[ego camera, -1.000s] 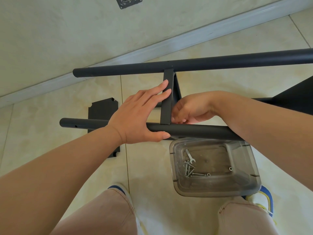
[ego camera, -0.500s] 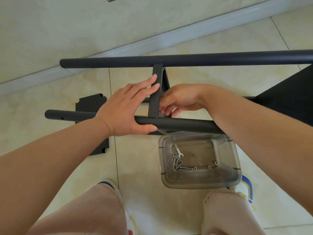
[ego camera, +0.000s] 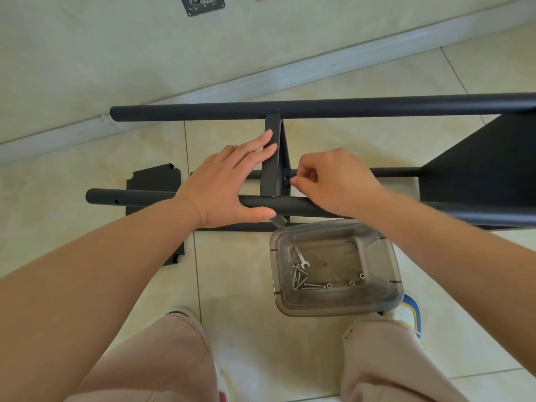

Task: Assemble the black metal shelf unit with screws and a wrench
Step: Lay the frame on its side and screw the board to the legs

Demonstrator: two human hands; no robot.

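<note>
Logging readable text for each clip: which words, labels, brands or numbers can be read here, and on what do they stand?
None can be read.
Black metal tubes and crossbar: plain, no markings.
Clear plastic tub and the wrench in it: no legible stamp.
Wall plate: no text to make out.
Shoe: coloured stripes only.
</note>
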